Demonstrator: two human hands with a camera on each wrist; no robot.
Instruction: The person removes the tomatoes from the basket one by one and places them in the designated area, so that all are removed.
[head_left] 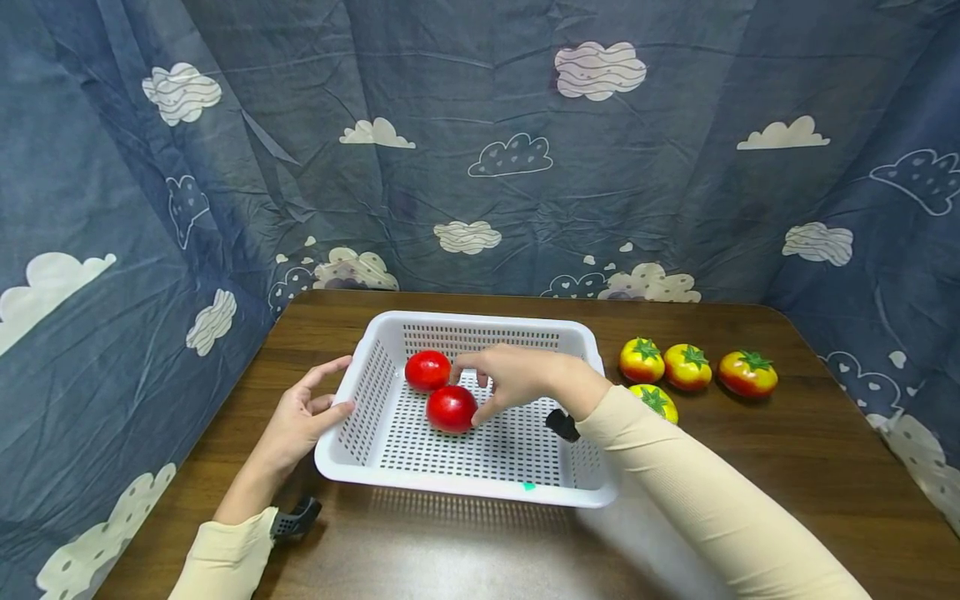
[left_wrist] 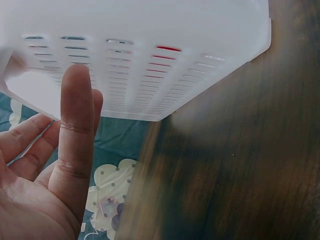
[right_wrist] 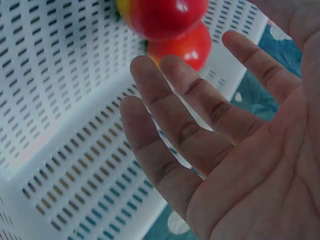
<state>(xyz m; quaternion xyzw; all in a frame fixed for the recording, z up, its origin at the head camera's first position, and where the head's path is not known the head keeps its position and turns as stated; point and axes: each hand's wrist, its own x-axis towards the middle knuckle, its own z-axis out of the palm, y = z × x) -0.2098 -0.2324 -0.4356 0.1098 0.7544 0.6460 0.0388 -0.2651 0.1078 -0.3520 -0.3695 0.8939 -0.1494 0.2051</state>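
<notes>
A white slotted basket (head_left: 390, 433) sits on the brown desk (head_left: 787, 467), and both hands are at it. The left hand (head_left: 296, 421) rests against the basket's left wall, its fingers (left_wrist: 77, 120) straight and relaxed, gripping nothing; the left wrist view shows them lying flat beside the slotted wall (left_wrist: 150, 75). The right hand (head_left: 513, 375) reaches into the basket from the right, palm down, just over two red tomatoes. The near tomato (head_left: 452, 408) lies at the basket's middle, and the fingertips appear to touch its right side; whether they really press on it cannot be told. The far tomato (head_left: 427, 370) lies just behind and to the left, close to the first. In the right wrist view the right hand's fingers (right_wrist: 185, 125) are spread and nearly straight, holding nothing, with both tomatoes just beyond the fingertips. Outside the basket, to its right, four yellow-and-red tomatoes (head_left: 688, 367) with green stems stand on the desk, one partly hidden behind the right sleeve (head_left: 697, 483). A blue cloud-print cloth (head_left: 525, 150) hangs around the desk.
</notes>
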